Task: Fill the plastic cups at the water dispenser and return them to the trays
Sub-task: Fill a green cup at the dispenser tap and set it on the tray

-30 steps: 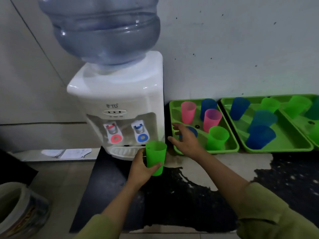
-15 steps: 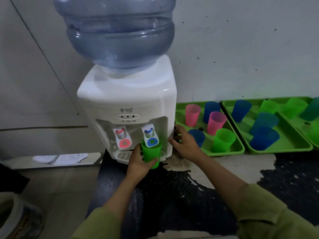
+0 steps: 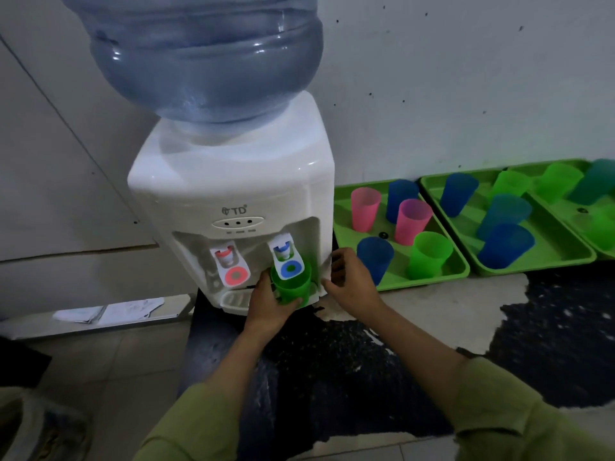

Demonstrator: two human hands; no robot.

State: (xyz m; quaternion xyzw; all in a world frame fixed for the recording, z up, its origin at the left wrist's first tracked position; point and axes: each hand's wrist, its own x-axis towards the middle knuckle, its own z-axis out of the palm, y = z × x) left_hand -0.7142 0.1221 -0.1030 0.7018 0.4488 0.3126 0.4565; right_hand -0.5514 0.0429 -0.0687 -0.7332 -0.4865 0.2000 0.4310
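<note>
Once green cup (image 3: 293,289) was brought under blue tap (image 3: 285,259), L hand (image 3: 266,304) fingers clamped round it, R hand (image 3: 349,281) fingers loose, filling was enabled

1. Three green rectangular plastic trays (image 3: 396,279), the rightmost cut off by the frame.
2. Two pink translucent plastic cups (image 3: 365,209).
3. Five blue plastic cups (image 3: 374,261).
4. Five bright green plastic cups (image 3: 429,254), one partly cut off.
5. One dark teal plastic cup (image 3: 595,183).
6. One white water dispenser (image 3: 233,181), two lever taps (image 3: 229,266).
7. One large blue water bottle (image 3: 206,58).
</note>
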